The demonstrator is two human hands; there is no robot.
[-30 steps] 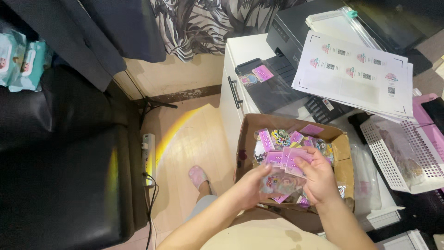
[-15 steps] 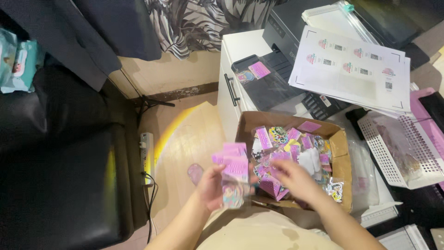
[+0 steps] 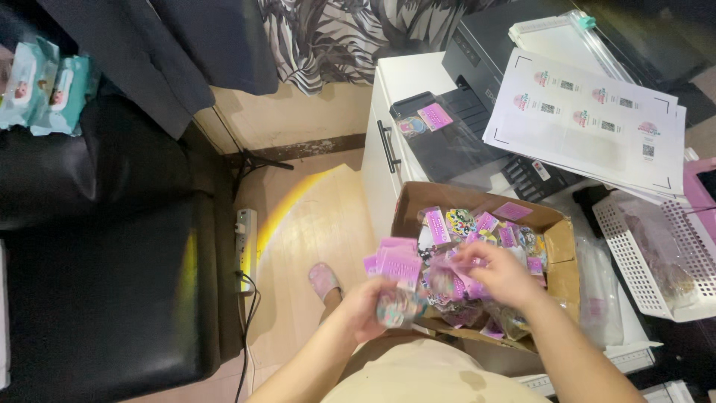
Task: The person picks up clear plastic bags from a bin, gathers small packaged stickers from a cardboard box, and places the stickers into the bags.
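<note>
Holding a fanned bunch of pink packets [image 3: 395, 263] just outside the near-left corner of the cardboard box [image 3: 561, 246], the left hand [image 3: 367, 306] is closed around their lower ends, with a round, colourful sticker pack pinched beneath them. The right hand [image 3: 498, 275] lies just to its right, over the heap of packets inside the box, fingers curled on a few pink and clear wrappers; how firmly it grips them I cannot tell.

The likeliest slip, as I judge it, is the fan in the left hand sliding apart: the packets are glossy, held only at one edge and hang over the wooden floor [image 3: 313, 224], so any loosening would scatter them down by the pink slipper [image 3: 325, 280]. The box also looks full, and a pull from the right hand could drag loose wrappers over its low front wall.

Beyond the right hand a black printer [image 3: 477, 134] sits on a white cabinet [image 3: 406, 82], with printed label sheets [image 3: 589, 119] overhanging it. To the far right of that hand stands a white perforated basket [image 3: 641, 254]. Left of the left hand, a power strip [image 3: 245, 239] lies beside a black seat [image 3: 104, 283]. Nothing stands between the two hands and the box.
</note>
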